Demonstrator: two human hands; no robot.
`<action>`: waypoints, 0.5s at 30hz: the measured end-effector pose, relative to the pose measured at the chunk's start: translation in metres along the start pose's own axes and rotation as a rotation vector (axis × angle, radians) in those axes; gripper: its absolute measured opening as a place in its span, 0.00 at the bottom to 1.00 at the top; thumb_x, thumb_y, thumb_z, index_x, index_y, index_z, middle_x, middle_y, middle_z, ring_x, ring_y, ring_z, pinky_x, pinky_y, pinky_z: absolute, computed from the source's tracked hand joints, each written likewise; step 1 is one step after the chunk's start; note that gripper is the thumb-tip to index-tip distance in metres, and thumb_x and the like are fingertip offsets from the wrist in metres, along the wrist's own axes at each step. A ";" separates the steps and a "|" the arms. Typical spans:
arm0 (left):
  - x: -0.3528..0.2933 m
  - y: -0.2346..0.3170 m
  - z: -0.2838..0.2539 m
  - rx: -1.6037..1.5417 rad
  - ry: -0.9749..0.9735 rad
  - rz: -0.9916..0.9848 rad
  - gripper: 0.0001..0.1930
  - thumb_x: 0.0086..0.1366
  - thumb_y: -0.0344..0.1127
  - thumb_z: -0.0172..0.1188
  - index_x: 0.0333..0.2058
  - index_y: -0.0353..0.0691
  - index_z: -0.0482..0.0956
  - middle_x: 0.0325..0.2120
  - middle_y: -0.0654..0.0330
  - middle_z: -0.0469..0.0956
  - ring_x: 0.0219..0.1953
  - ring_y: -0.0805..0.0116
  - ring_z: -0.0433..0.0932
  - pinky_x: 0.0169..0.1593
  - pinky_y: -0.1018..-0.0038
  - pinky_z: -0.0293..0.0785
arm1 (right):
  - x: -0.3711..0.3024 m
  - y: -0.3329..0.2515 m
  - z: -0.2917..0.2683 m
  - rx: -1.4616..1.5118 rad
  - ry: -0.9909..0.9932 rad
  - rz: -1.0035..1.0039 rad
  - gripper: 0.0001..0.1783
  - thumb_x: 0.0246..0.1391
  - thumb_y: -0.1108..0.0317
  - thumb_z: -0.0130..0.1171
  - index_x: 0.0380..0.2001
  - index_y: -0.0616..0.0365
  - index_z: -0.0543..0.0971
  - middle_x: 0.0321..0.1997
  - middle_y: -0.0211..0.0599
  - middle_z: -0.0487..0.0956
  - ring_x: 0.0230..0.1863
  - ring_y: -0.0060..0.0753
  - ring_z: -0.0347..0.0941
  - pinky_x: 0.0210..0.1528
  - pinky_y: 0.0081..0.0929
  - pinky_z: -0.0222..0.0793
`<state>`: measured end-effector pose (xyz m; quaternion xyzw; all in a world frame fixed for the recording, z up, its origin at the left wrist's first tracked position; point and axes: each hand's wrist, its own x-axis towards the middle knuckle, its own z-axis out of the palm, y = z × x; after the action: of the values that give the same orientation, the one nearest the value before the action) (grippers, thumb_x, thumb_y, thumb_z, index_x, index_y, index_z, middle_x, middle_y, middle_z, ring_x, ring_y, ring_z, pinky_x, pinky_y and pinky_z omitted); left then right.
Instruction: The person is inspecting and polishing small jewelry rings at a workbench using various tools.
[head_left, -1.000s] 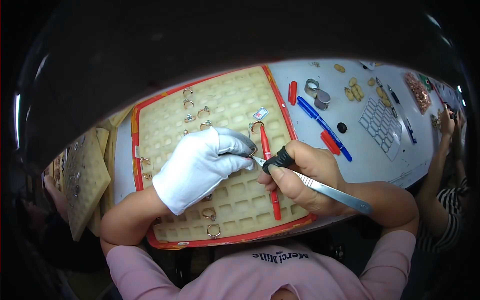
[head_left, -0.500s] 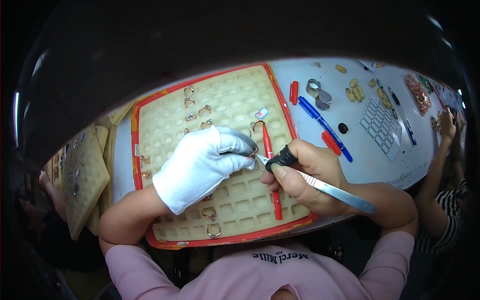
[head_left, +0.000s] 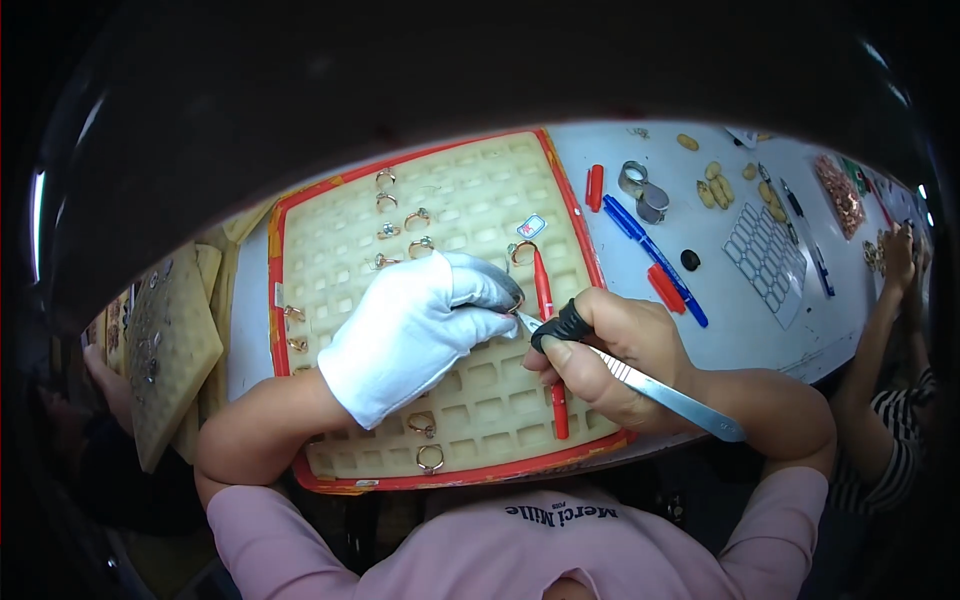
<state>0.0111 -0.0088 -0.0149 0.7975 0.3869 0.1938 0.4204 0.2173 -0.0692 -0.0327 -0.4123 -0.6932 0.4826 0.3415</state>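
My left hand point(head_left: 405, 335), in a white glove with grey fingertips, pinches a small gold-coloured ring point(head_left: 517, 303) above the tray. Most of that ring is hidden by the fingers. In my bare right hand point(head_left: 625, 345), with a black wrap on one finger, is a silver scalpel point(head_left: 650, 385). Its tip meets the ring or lies very close to it. Beneath both hands is a cream tray point(head_left: 480, 385) with square pockets and a red rim. Several stone-set rings point(head_left: 417, 218) stand in its pockets. A red pen point(head_left: 550, 345) lies on the tray under my right fingers.
Right of the tray lie a folding loupe point(head_left: 645, 190), a blue marker point(head_left: 655, 260), red pen caps point(head_left: 663, 287), peanuts point(head_left: 717, 185) and a label sheet point(head_left: 765, 262). More trays point(head_left: 180, 360) lean at the left. Another person's arm point(head_left: 880, 340) reaches in at the far right.
The view has shifted slightly, so the tray and rings sit a little further right. Both hands keep their hold, with the scalpel tip still at the ring.
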 end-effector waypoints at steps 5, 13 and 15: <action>0.000 -0.001 0.001 0.024 0.010 0.023 0.08 0.52 0.25 0.66 0.32 0.32 0.80 0.35 0.56 0.80 0.38 0.68 0.77 0.45 0.75 0.73 | 0.000 -0.001 0.000 -0.003 0.004 0.001 0.09 0.57 0.69 0.51 0.31 0.66 0.71 0.32 0.44 0.81 0.31 0.26 0.79 0.33 0.23 0.75; -0.001 -0.003 -0.001 0.067 0.003 0.021 0.09 0.52 0.28 0.66 0.33 0.33 0.81 0.35 0.57 0.80 0.38 0.67 0.78 0.44 0.75 0.73 | 0.004 -0.006 0.000 -0.019 -0.032 0.037 0.09 0.58 0.68 0.51 0.31 0.66 0.72 0.32 0.43 0.81 0.31 0.25 0.78 0.33 0.23 0.74; 0.001 0.001 0.001 0.136 -0.006 0.033 0.10 0.52 0.28 0.66 0.33 0.34 0.81 0.35 0.58 0.80 0.38 0.68 0.78 0.44 0.75 0.73 | 0.002 -0.009 -0.004 0.003 -0.045 0.072 0.09 0.58 0.69 0.51 0.32 0.66 0.72 0.33 0.43 0.81 0.32 0.25 0.77 0.34 0.23 0.74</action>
<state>0.0128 -0.0095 -0.0144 0.8311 0.3847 0.1716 0.3632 0.2179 -0.0680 -0.0229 -0.4257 -0.6846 0.5048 0.3088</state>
